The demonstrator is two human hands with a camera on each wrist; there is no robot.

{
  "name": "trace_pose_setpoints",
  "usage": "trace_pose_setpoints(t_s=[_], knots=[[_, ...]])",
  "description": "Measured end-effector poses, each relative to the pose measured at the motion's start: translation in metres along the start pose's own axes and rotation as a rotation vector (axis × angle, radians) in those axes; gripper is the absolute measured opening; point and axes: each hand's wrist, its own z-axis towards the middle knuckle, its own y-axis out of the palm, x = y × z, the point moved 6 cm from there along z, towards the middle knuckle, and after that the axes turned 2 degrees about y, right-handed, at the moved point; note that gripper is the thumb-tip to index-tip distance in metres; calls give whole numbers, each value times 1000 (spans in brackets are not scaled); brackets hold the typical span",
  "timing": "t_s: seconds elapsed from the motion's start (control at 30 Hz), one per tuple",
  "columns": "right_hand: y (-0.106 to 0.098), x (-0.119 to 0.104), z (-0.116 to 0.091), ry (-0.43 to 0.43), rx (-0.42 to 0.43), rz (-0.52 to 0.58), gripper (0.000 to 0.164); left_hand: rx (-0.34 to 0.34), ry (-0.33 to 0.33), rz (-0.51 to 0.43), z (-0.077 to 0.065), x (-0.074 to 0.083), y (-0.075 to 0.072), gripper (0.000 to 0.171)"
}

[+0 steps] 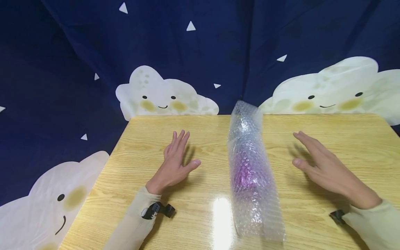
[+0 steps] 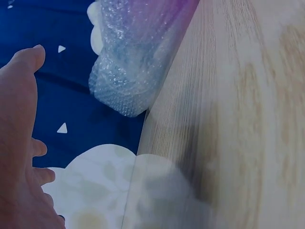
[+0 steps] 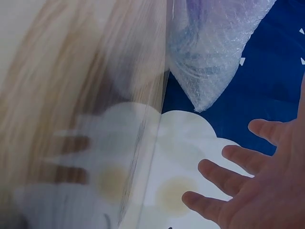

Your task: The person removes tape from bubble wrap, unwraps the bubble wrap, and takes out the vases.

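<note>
Left fingers [image 1: 183, 143] and right fingers [image 1: 310, 143], straight and empty, flank the wrapped package [image 1: 250, 173], apart.

Head view: bright; a glare patch [image 1: 222, 222] whitens the surface [image 1: 209, 139], well apart from its far edge. Soft shadows adjoin the left hand [image 1: 175, 166] and right hand [image 1: 329, 170]. Wrist views: dimmer, bluish, soft in detail.

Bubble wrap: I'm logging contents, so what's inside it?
Inside the bubble wrap, something purple shows through around the middle, bluish toward the far end. The cloudy layers hide its outline, so I can't tell what it is.
</note>
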Motion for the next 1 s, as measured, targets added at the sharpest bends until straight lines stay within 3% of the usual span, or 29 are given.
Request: trace_pose_setpoints(t_s=[1.0], knots=[[25, -30, 14, -73, -30, -30, 79, -56, 93, -22, 25, 31, 23, 93]])
